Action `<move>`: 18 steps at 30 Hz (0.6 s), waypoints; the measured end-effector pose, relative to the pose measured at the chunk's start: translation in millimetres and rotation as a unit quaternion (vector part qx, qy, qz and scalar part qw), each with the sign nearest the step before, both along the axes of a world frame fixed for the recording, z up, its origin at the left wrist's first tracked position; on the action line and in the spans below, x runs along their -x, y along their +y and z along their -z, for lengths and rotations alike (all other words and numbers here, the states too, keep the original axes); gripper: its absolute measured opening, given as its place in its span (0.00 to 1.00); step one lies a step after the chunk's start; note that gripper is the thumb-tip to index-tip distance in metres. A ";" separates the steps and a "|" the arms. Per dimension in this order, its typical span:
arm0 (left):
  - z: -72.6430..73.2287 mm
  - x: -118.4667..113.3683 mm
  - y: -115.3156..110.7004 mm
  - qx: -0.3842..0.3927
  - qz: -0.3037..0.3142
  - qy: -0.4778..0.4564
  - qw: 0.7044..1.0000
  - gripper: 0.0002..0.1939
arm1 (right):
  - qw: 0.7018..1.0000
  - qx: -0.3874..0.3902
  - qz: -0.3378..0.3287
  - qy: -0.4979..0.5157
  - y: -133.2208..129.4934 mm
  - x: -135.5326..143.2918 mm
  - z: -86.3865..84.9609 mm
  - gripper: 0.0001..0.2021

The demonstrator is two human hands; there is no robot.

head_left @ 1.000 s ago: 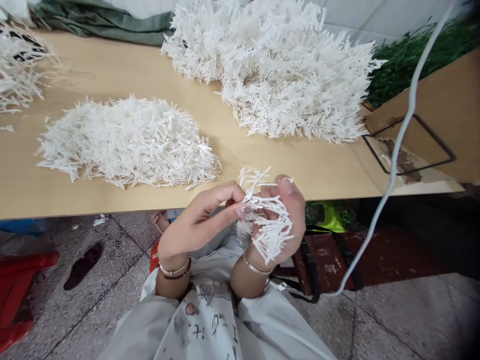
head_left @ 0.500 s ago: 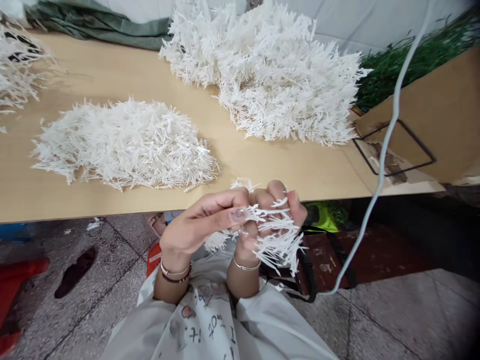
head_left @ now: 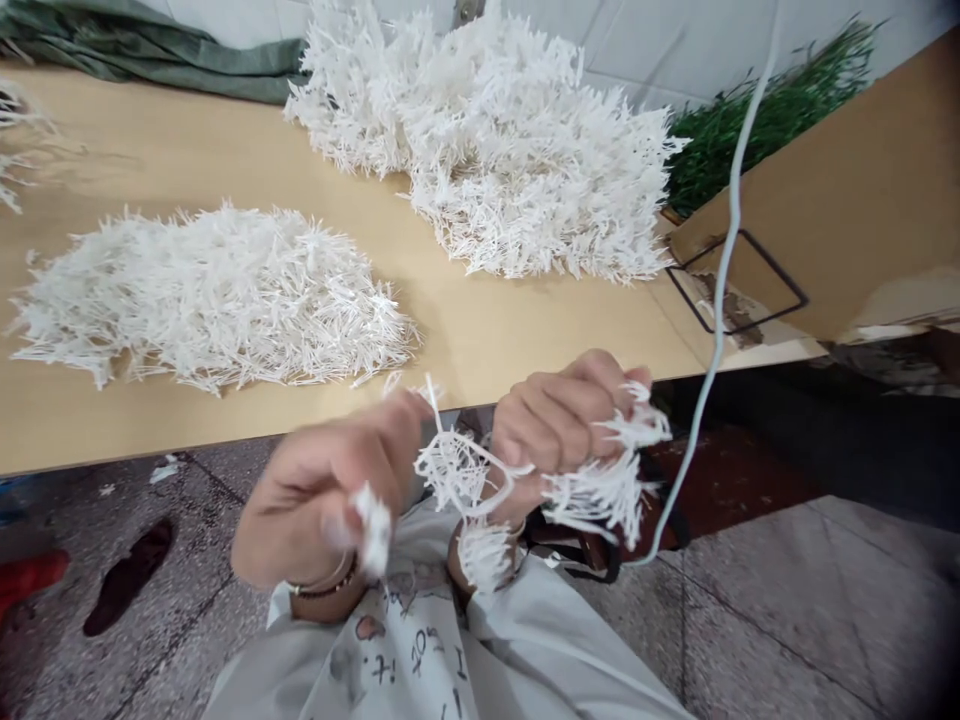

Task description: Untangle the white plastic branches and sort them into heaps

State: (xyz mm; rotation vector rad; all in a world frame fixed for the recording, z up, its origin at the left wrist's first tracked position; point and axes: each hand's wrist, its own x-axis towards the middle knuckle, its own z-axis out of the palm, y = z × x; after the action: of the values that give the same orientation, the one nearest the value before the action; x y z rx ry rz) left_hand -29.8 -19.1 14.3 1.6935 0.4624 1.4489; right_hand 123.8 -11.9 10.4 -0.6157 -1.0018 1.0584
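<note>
My left hand (head_left: pixel 322 490) is closed and blurred by motion. A small white tuft (head_left: pixel 373 530) shows at its thumb tip. My right hand (head_left: pixel 555 425) is wrapped round white plastic sprigs. Their bristly tips (head_left: pixel 600 495) stick out on the right side of the fist. A thin white branching stem (head_left: pixel 457 470) with feathery ends hangs in the gap between the hands, by the right hand's fingers. Both hands are above my lap, just in front of the table edge. Fingertips of the right hand are partly hidden.
On the table (head_left: pixel 465 340) lie a low heap of white sprigs (head_left: pixel 217 300) and a larger pile (head_left: pixel 525 160) at the back. A white cable (head_left: pixel 724 270) hangs on the right, before a cardboard box (head_left: pixel 847 190) and green artificial foliage (head_left: pixel 780 120). Green cloth (head_left: pixel 165 50) lies at back left.
My hands have moved apart: the left went left and down with a white tuft, the right shifted right with the sprigs. A branching stem now shows between them.
</note>
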 end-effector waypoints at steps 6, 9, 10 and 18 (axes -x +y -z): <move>-10.0 41.2 27.5 -0.044 -0.413 0.179 0.892 0.04 | 0.992 -0.040 0.105 0.053 5.0 -10.6 -6.1 0.23; -11.8 67.8 58.0 -0.055 -0.536 0.261 0.801 0.07 | 0.987 -0.049 0.130 0.081 5.5 -15.5 -7.2 0.22; -12.2 76.3 66.3 -0.044 -0.552 0.275 0.786 0.08 | 0.986 -0.052 0.131 0.090 5.7 -16.4 -7.0 0.21; -9.6 108.0 82.0 -0.004 -0.496 0.337 0.800 0.17 | 0.983 -0.013 0.167 0.078 7.2 2.1 -3.9 0.20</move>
State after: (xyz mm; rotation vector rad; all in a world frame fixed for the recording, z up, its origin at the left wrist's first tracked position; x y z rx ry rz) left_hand -137.9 62.9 23.9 2.0488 1.9721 1.4065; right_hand 121.7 -4.7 14.3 -0.6431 -0.7428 0.7825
